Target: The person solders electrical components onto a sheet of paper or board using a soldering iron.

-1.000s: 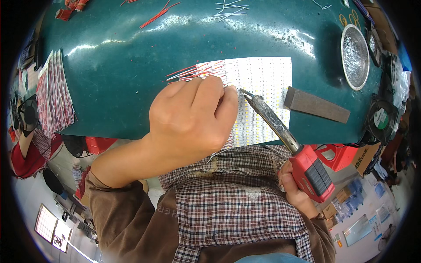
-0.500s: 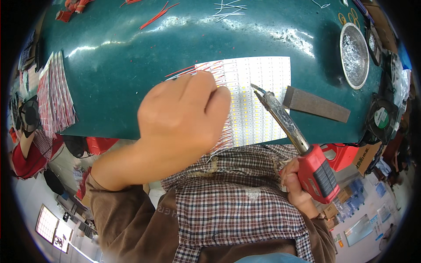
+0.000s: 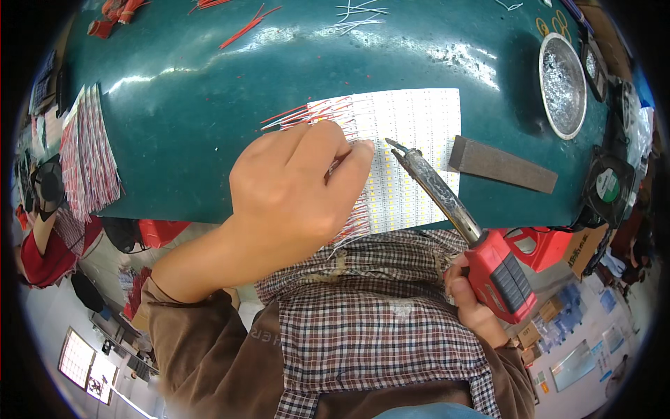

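A white LED circuit board panel (image 3: 419, 126) with rows of yellow chips lies at the table's near edge. Red and white wires (image 3: 287, 116) fan out along its left side. Over that side is my left hand (image 3: 296, 178), closed, with thumb and forefinger pressed together above the board; whatever is between the fingertips is hidden. My right hand (image 3: 469, 297) grips the red handle of a soldering iron (image 3: 499, 276). The iron slants up and left over the panel, its tip close to my left fingertips. I cannot tell whether the tip touches the board.
A dark grey bar (image 3: 502, 165) rests against the panel's right edge. Further right stand a round metal dish (image 3: 562, 87) and a small black fan (image 3: 606, 187). Wired strips (image 3: 89, 150) hang over the left edge. Loose red wires (image 3: 250, 26) and white wires (image 3: 359, 17) lie at the back.
My left hand has shifted slightly right and down, its fingers still together. The soldering iron has moved a little left, bringing its tip nearer those fingers.
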`<action>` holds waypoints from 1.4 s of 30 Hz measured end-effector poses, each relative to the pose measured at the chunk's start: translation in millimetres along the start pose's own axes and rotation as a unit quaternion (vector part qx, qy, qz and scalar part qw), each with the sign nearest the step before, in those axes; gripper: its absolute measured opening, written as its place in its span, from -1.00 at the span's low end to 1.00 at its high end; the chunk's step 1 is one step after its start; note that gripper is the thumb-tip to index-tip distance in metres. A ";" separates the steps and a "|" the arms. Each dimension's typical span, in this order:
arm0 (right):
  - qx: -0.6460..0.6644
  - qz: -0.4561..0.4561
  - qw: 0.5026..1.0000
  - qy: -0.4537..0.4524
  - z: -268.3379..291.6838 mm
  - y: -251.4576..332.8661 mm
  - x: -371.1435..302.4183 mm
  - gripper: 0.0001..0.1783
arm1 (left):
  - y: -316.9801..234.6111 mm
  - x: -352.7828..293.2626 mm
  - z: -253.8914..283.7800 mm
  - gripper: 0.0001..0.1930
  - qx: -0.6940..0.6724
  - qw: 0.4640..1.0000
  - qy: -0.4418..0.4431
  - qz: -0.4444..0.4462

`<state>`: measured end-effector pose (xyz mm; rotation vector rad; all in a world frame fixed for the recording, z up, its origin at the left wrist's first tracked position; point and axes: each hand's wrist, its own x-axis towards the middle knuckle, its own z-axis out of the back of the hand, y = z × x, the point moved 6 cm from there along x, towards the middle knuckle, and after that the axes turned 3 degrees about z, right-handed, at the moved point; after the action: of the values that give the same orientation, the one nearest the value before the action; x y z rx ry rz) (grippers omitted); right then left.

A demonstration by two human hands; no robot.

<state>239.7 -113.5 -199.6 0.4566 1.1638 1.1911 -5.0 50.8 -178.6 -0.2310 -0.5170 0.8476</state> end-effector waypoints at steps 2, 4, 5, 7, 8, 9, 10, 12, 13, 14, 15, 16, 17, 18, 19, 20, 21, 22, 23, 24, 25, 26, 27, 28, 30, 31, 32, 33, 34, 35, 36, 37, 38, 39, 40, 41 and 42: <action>0.005 0.003 1.000 -0.006 -1.3 0.8 0.9 -0.80 | 0.5 -0.9 -2.3 -0.66 0.003 1.000 -0.008 -0.010; 0.009 0.006 1.000 -0.011 -2.1 1.0 2.7 -0.81 | -0.2 -0.5 -2.1 -0.65 0.004 1.000 -0.008 -0.010; 0.005 0.019 1.000 -0.013 -2.3 2.1 3.9 -0.81 | -0.3 -0.4 -1.9 -0.65 0.005 1.000 -0.008 -0.009; 0.000 0.033 0.999 -0.015 -2.4 2.3 4.8 -0.82 | -0.3 -0.5 -1.9 -0.65 0.008 1.000 -0.008 -0.007; 0.005 0.034 0.999 -0.010 -2.9 1.4 4.8 -0.82 | -0.3 -0.4 -1.9 -0.65 0.010 1.000 -0.008 -0.006; 0.011 0.034 0.999 -0.006 -3.4 1.1 5.0 -0.82 | -0.5 -0.2 -1.8 -0.65 0.010 1.000 -0.008 -0.006; 0.011 0.034 0.999 -0.006 -3.7 1.5 5.5 -0.82 | -0.4 0.1 -1.6 -0.65 0.009 1.000 -0.007 -0.004; 0.026 0.032 0.999 -0.015 -3.8 3.3 6.6 -0.82 | -0.4 0.4 -1.6 -0.65 0.008 1.000 -0.006 -0.001; 0.026 0.032 0.999 -0.015 -4.0 3.9 6.9 -0.82 | -0.4 0.5 -1.5 -0.65 0.010 1.000 -0.006 0.000; 0.019 0.034 0.999 -0.017 -3.7 4.7 7.1 -0.82 | -0.5 0.5 -1.5 -0.65 0.013 1.000 -0.006 0.001; 0.012 0.035 0.999 -0.020 -3.5 5.3 7.3 -0.83 | -0.7 0.4 -1.8 -0.65 0.013 1.000 -0.006 0.001; 0.012 0.035 0.999 -0.020 -3.8 5.1 7.7 -0.83 | -1.1 0.2 -2.9 -0.65 0.020 1.000 -0.007 -0.001; 0.008 0.036 0.999 -0.019 -4.2 5.0 8.1 -0.82 | -1.7 0.1 -3.7 -0.65 0.027 1.000 -0.009 -0.004; 0.003 0.037 0.999 -0.017 -4.6 4.8 8.3 -0.82 | -2.1 0.2 -4.1 -0.65 0.027 1.000 -0.009 -0.004; 0.003 0.036 0.999 -0.017 -4.3 4.9 8.2 -0.82 | -2.3 0.7 -4.1 -0.65 0.029 1.000 -0.007 -0.002; 0.001 0.034 0.999 -0.016 -4.1 4.6 8.2 -0.82 | -2.5 1.1 -4.3 -0.65 0.031 1.000 -0.005 -0.001; -0.002 0.031 0.999 -0.015 -3.9 4.4 8.1 -0.82 | -2.9 1.3 -4.5 -0.65 0.031 1.000 -0.005 -0.001; -0.002 0.031 0.999 -0.015 -2.9 6.5 8.6 -0.82 | -3.3 1.4 -4.2 -0.66 0.034 0.999 -0.003 0.001; 0.006 0.026 1.000 -0.012 -1.5 9.2 9.5 -0.82 | -3.5 1.6 -4.0 -0.66 0.038 0.999 -0.002 0.003; 0.013 0.021 1.000 -0.009 -0.9 10.4 10.0 -0.83 | -3.7 1.9 -3.6 -0.66 0.038 0.999 -0.001 0.003; 0.013 0.021 1.000 -0.009 -1.0 10.2 9.2 -0.83 | -3.8 2.0 -3.6 -0.67 0.042 0.999 -0.001 0.003; 0.043 0.010 0.999 -0.011 -0.9 8.4 7.7 -0.83 | -4.0 2.0 -3.7 -0.67 0.046 0.999 -0.001 0.003; 0.074 -0.002 0.997 -0.012 -0.9 6.4 6.8 -0.83 | -4.1 1.9 -3.7 -0.67 0.046 0.999 -0.001 0.003; 0.073 -0.001 0.997 -0.012 -0.2 5.6 6.9 -0.83 | -4.0 1.9 -3.6 -0.68 0.046 0.999 -0.001 0.003; 0.061 0.028 0.998 -0.003 0.5 7.8 7.4 -0.82 | -3.6 1.9 -3.5 -0.68 0.046 0.999 -0.001 0.003; 0.061 0.029 0.998 -0.004 0.0 8.6 6.8 -0.82 | -3.5 2.1 -4.2 -0.69 0.046 0.999 0.000 0.002; 0.072 0.013 0.997 -0.016 0.3 8.4 5.7 -0.81 | -3.7 2.2 -4.6 -0.69 0.045 0.999 0.002 0.001; 0.084 -0.004 0.996 -0.029 0.9 7.5 4.7 -0.81 | -4.2 2.6 -4.2 -0.69 0.046 0.999 0.002 0.001; 0.084 -0.003 0.996 -0.029 0.5 7.7 4.5 -0.81 | -4.4 3.0 -4.0 -0.70 0.044 0.999 0.004 0.004; 0.080 -0.015 0.996 -0.022 -0.6 6.5 4.2 -0.81 | -4.4 3.2 -4.0 -0.71 0.042 0.999 0.007 0.007; 0.075 -0.026 0.997 -0.016 -1.6 5.1 4.0 -0.81 | -4.4 2.7 -4.4 -0.71 0.043 0.999 0.007 0.007; 0.075 -0.026 0.997 -0.016 -1.6 4.6 4.0 -0.81 | -4.2 2.2 -4.7 -0.71 0.046 0.999 0.006 0.006; 0.069 -0.020 0.997 -0.013 -1.9 4.0 4.0 -0.82 | -4.0 2.0 -4.9 -0.71 0.049 0.999 0.004 0.005; 0.063 -0.015 0.998 -0.011 -1.9 4.1 4.2 -0.82 | -3.7 2.4 -4.8 -0.71 0.048 0.999 0.004 0.005; 0.063 -0.013 0.998 -0.010 -1.7 3.7 4.8 -0.82 | -4.1 2.4 -4.2 -0.71 0.049 0.999 0.002 0.004; 0.054 0.001 0.999 -0.004 -1.9 4.8 6.5 -0.82 | -4.6 2.2 -3.9 -0.71 0.049 0.999 0.000 0.004; 0.044 0.015 0.999 0.001 -2.4 5.9 7.3 -0.83 | -5.2 1.8 -4.0 -0.71 0.050 0.999 0.000 0.004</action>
<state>234.2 -105.5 -199.2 0.5406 1.2194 1.1689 1.5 48.8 -179.3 -0.1414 -0.4722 0.8791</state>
